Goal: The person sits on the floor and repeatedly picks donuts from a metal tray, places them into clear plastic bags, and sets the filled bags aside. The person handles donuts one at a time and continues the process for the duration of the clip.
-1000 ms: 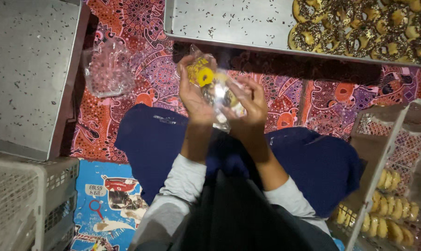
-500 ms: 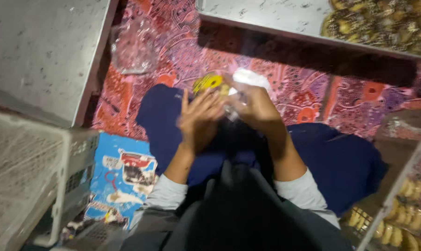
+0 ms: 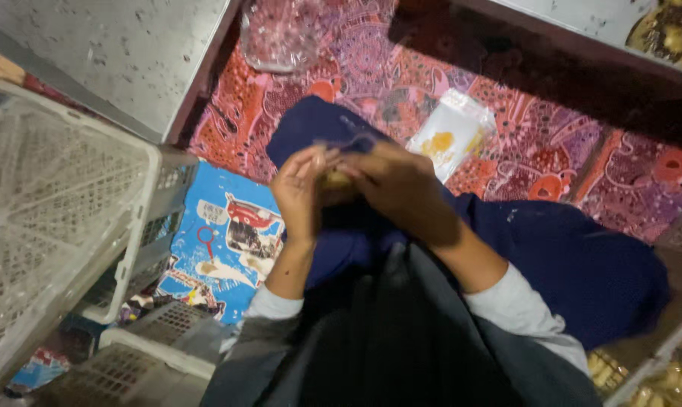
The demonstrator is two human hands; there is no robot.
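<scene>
Both hands are bunched together right over the person's lap, which is covered in dark blue cloth (image 3: pixel 552 264). The left hand (image 3: pixel 299 192) has its fingers curled in toward the palm, and the right hand (image 3: pixel 401 188) is folded over from the other side, so the two are touching. Pinched between them is a small yellowish snack piece (image 3: pixel 335 181), only a sliver of it showing, so I can't tell exactly what it is. There's a faint glint of clear film around the fingertips, but it's too blurry to say if that's a wrapper.

Just past the right hand, lying flat on the red patterned mat (image 3: pixel 582 166), is a small clear plastic packet (image 3: pixel 450 134) with something yellow inside. Nobody is touching that one. Further out from the hands, a crumpled clear plastic bag (image 3: pixel 280 34) sits on the mat beside the edge of a steel tray (image 3: pixel 107 53).

On the left-hand side of the lap is a white plastic crate (image 3: pixel 62 203), with a blue printed sheet (image 3: pixel 220 249) on the floor between crate and lap. Beyond the mat, a second tray (image 3: pixel 582 19) carries some dark pastries (image 3: pixel 672 34) at its corner.
</scene>
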